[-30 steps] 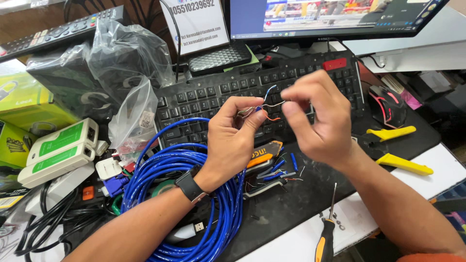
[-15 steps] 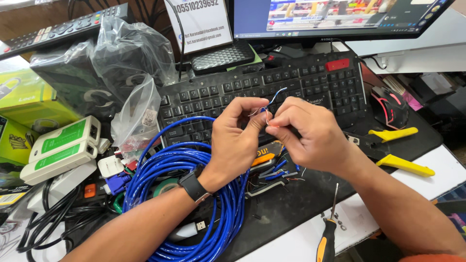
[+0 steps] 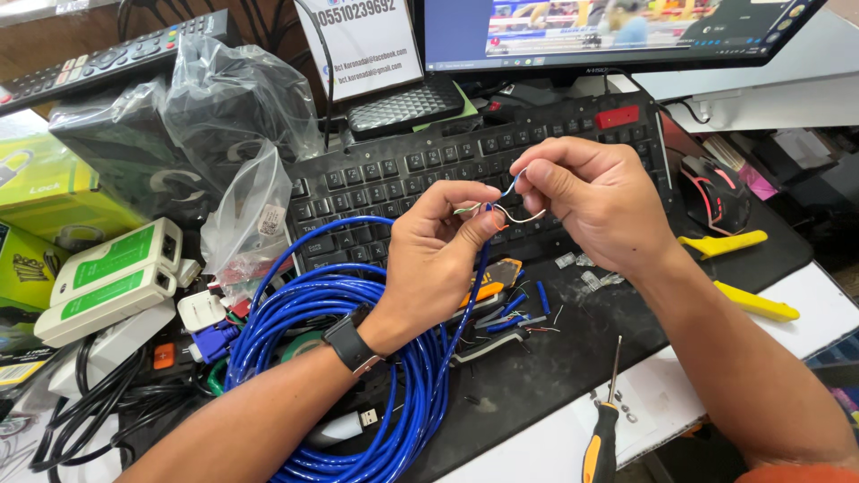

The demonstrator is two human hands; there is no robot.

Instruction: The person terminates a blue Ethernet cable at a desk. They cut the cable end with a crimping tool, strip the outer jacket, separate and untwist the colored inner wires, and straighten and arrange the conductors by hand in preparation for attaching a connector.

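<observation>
Left hand (image 3: 438,259) pinches the blue cable (image 3: 340,358) end above the keyboard (image 3: 429,170), right hand (image 3: 595,201) grips one loose wire (image 3: 519,215): I'd pin the jacket firmly and pull each strand straight, gently.

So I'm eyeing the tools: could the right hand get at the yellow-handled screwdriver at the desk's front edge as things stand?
Probably yes. The screwdriver lies uncovered just below the right hand, with nothing over it. But that hand is pinching thin wires with the left hand, so it would have to let go first.
</observation>
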